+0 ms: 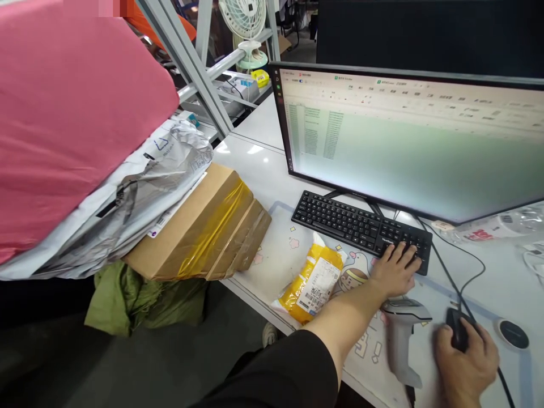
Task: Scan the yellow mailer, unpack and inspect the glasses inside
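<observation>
My left hand (pixel 396 271) lies over the number pad of a black keyboard (pixel 340 222), fingers stretched out and apart on the keys. My right hand (pixel 467 360) is wrapped round a black computer mouse (pixel 459 328) on the desk mat. Between the two hands a grey barcode scanner (pixel 402 340) rests on its side, just below my left wrist. Left of my forearm is a yellow parcel (pixel 317 281) with a white printed label facing up. Behind the keyboard stands a monitor (pixel 408 147) showing a spreadsheet with a few filled columns.
Stacked parcels crowd the left: a pink bundle (pixel 85 113), grey mailing bags (pixel 170 153) and a taped cardboard box (pixel 191 232) at the desk edge. A fan (pixel 244 20) is clipped to a metal frame. A plastic bottle (pixel 501 225) and a round dark-topped disc (pixel 513 334) lie right.
</observation>
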Action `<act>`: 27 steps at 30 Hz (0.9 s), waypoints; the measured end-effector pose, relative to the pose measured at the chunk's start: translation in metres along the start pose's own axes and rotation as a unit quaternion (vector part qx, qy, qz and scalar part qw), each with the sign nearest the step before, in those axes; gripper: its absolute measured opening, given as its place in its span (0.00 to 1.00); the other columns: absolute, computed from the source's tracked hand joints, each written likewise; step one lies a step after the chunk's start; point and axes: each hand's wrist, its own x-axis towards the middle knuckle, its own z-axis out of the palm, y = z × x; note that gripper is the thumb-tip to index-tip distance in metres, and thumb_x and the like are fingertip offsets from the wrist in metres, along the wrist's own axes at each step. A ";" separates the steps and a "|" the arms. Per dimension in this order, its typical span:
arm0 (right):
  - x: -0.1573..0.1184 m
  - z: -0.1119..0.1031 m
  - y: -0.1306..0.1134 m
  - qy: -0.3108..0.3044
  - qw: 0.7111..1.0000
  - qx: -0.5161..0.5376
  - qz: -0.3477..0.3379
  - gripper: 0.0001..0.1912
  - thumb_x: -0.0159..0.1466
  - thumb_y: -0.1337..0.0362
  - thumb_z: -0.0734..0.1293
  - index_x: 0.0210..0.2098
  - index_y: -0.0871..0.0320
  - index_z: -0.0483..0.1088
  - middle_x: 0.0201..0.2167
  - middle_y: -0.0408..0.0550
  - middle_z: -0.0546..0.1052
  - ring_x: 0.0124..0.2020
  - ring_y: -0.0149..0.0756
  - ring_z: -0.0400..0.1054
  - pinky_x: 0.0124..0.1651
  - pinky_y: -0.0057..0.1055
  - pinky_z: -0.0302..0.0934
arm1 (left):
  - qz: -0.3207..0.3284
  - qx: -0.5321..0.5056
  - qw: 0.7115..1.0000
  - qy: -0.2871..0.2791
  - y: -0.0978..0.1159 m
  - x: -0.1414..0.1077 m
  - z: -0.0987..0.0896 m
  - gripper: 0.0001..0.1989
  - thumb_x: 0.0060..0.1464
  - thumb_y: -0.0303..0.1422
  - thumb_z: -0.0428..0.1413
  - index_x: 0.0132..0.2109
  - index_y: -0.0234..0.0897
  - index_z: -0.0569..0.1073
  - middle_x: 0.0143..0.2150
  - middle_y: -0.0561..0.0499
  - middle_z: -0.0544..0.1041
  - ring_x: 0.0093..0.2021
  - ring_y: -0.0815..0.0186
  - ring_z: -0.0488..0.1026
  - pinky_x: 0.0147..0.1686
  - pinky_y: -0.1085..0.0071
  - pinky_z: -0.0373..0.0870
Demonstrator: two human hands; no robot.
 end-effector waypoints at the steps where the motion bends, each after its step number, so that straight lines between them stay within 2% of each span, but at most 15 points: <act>1: 0.000 0.000 0.000 0.002 1.000 -0.002 0.000 0.30 0.59 0.57 0.74 0.58 0.64 0.80 0.61 0.67 0.78 0.60 0.64 0.75 0.63 0.54 0.68 | -0.001 -0.001 1.000 0.000 0.000 0.000 0.000 0.29 0.72 0.38 0.51 0.75 0.37 0.70 0.82 0.42 0.60 0.81 0.44 0.54 0.78 0.49 0.45; 9: -0.001 0.000 0.001 0.013 1.000 -0.005 -0.021 0.30 0.60 0.61 0.75 0.60 0.63 0.79 0.62 0.67 0.78 0.61 0.64 0.75 0.66 0.56 0.69 | -0.004 -0.012 1.000 -0.011 0.000 0.000 -0.002 0.30 0.71 0.38 0.52 0.76 0.36 0.70 0.83 0.41 0.58 0.81 0.43 0.52 0.78 0.48 0.45; 20: -0.002 0.002 0.006 0.009 1.000 -0.013 -0.025 0.30 0.61 0.60 0.74 0.60 0.63 0.78 0.62 0.66 0.78 0.61 0.62 0.75 0.65 0.55 0.69 | -0.003 -0.017 0.999 -0.027 -0.002 0.000 -0.008 0.30 0.72 0.37 0.52 0.77 0.37 0.68 0.83 0.42 0.57 0.82 0.44 0.51 0.79 0.50 0.44; 27: 0.001 0.001 0.002 -0.004 1.000 -0.002 -0.017 0.30 0.58 0.62 0.74 0.59 0.63 0.78 0.58 0.66 0.78 0.59 0.64 0.75 0.63 0.59 0.69 | 0.003 -0.022 0.998 -0.056 -0.002 0.000 -0.013 0.36 0.67 0.37 0.57 0.79 0.36 0.65 0.84 0.39 0.54 0.82 0.44 0.50 0.79 0.49 0.45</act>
